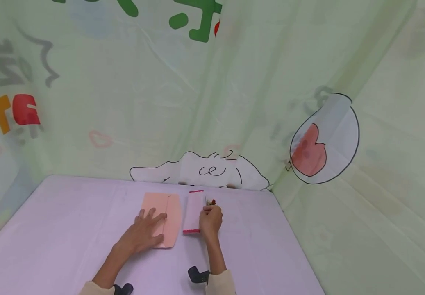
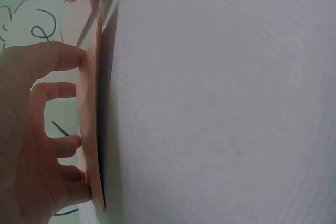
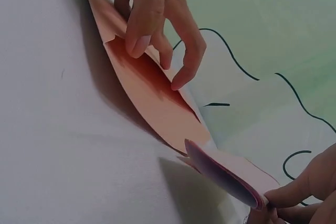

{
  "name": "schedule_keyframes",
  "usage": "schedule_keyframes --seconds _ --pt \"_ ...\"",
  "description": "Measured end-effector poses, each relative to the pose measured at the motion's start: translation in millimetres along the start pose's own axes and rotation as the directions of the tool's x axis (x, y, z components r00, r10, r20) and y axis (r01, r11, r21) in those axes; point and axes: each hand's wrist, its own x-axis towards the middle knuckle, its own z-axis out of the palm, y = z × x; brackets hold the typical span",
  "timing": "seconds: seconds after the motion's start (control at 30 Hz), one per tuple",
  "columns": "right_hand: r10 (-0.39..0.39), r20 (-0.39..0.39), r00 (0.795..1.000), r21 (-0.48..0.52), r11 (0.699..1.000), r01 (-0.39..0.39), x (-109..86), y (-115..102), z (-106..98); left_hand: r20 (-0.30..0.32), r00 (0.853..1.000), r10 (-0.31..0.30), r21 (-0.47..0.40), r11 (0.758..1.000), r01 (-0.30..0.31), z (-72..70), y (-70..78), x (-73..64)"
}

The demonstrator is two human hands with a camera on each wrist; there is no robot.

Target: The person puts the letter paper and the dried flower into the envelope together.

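Observation:
A peach-pink paper envelope (image 1: 173, 225) lies on the table, its pocket (image 3: 152, 80) gaping a little in the right wrist view. My left hand (image 1: 142, 231) rests on it with fingers spread, the fingertips touching the paper. Just right of the envelope is a folded pale pink card (image 1: 194, 211) with red edges. My right hand (image 1: 211, 221) pinches this card along its right side; in the right wrist view the card (image 3: 231, 174) stands tilted, its halves slightly apart. A small brown, white and red thing (image 1: 211, 202) shows beyond the right fingers; its kind is unclear.
A pale lilac cloth covers the table (image 1: 264, 246). Behind it hangs a light green printed curtain (image 1: 142, 102), with another curtain side (image 1: 382, 229) along the right edge. Black wrist devices (image 1: 198, 275) sit by both cuffs.

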Motion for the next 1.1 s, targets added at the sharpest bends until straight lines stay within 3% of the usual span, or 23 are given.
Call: schedule_keyframes --seconds 0.13,0.17,0.33,0.6,0.77,0.83,0.87,1.03,1.1 --pt "0.082 0.086 0.993 0.081 0.993 -0.089 0.9 -4 -2 0.0 1.0 -0.01 -0.011 1.0 0.01 -3.0 0.0 -2.4" --pt "0.137 0.117 0.984 0.075 0.986 -0.147 -3.5 -16 -6 0.0 1.0 -0.013 -0.016 1.0 0.013 -3.7 0.0 -2.7" --pt "0.185 0.214 0.959 0.097 0.973 -0.209 -8.4 -20 2 0.003 1.0 -0.021 -0.034 0.999 0.021 -7.2 0.7 -4.6" --pt "0.199 0.22 0.955 0.013 0.978 -0.207 -12.5 -3 27 -0.005 1.0 -0.004 -0.034 0.999 0.004 -3.1 -1.3 -2.6" --pt "0.17 0.208 0.963 -0.041 0.985 -0.165 -22.4 -21 21 -0.007 1.0 -0.001 -0.027 1.0 0.001 -1.8 -1.5 -1.9" --pt "0.142 0.205 0.968 -0.031 0.99 -0.139 -24.8 -24 20 -0.009 1.0 -0.001 -0.023 1.0 0.001 -0.8 -2.5 -1.7" --pt "0.108 0.201 0.974 -0.014 0.994 -0.107 -22.1 -15 26 -0.013 1.0 0.0 -0.02 1.0 0.0 -0.3 -2.5 -1.4" --pt "0.031 0.196 0.98 0.028 0.999 -0.037 -20.0 -10 34 -0.03 1.0 0.0 -0.012 1.0 0.0 2.5 -2.8 0.1" --pt "0.046 0.205 0.978 0.024 0.998 -0.052 -22.4 -17 32 -0.03 1.0 -0.002 -0.007 1.0 0.002 2.7 -2.4 0.5"
